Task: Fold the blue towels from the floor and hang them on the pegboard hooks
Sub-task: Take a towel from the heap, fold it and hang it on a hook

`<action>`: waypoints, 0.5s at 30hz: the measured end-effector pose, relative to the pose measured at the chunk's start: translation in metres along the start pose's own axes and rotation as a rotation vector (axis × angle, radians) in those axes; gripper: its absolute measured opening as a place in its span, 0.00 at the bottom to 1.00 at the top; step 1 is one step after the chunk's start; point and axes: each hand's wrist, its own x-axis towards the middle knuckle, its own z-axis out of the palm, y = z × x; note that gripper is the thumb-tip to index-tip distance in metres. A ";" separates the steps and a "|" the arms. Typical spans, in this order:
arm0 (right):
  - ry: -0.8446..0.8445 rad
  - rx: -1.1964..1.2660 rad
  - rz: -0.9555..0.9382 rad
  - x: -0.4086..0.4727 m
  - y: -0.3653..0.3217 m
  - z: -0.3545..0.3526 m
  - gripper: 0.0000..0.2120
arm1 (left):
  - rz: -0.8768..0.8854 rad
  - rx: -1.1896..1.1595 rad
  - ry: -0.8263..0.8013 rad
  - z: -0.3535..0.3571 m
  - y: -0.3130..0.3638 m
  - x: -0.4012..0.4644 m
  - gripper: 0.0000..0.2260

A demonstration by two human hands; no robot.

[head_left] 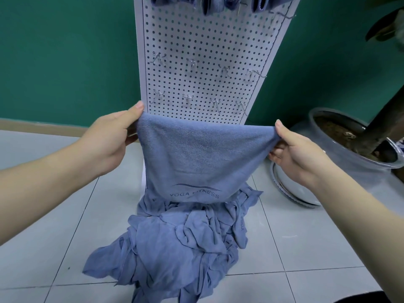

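I hold a blue towel stretched out in front of the white pegboard. It hangs doubled over, with a "YOGA FITNESS" print near its lower edge. My left hand pinches its top left corner and my right hand pinches its top right corner. Below it a heap of crumpled blue towels lies on the tiled floor. Two rows of bare metal hooks stick out of the board's middle. Several folded blue towels hang from hooks at the board's top edge.
A large potted plant in a glass-like pot stands on a white saucer to the right of the board. A green wall is behind. Light grey floor tiles stretch to the left and right of the heap.
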 end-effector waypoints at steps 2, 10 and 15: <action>-0.025 -0.001 -0.014 -0.001 -0.001 -0.002 0.15 | 0.003 0.005 -0.044 -0.002 0.000 0.000 0.15; -0.078 -0.065 -0.136 -0.004 -0.003 -0.010 0.12 | 0.128 0.065 -0.010 0.001 -0.001 -0.003 0.05; -0.061 -0.121 -0.190 -0.004 -0.003 -0.011 0.11 | 0.153 0.040 0.088 0.004 -0.003 -0.004 0.06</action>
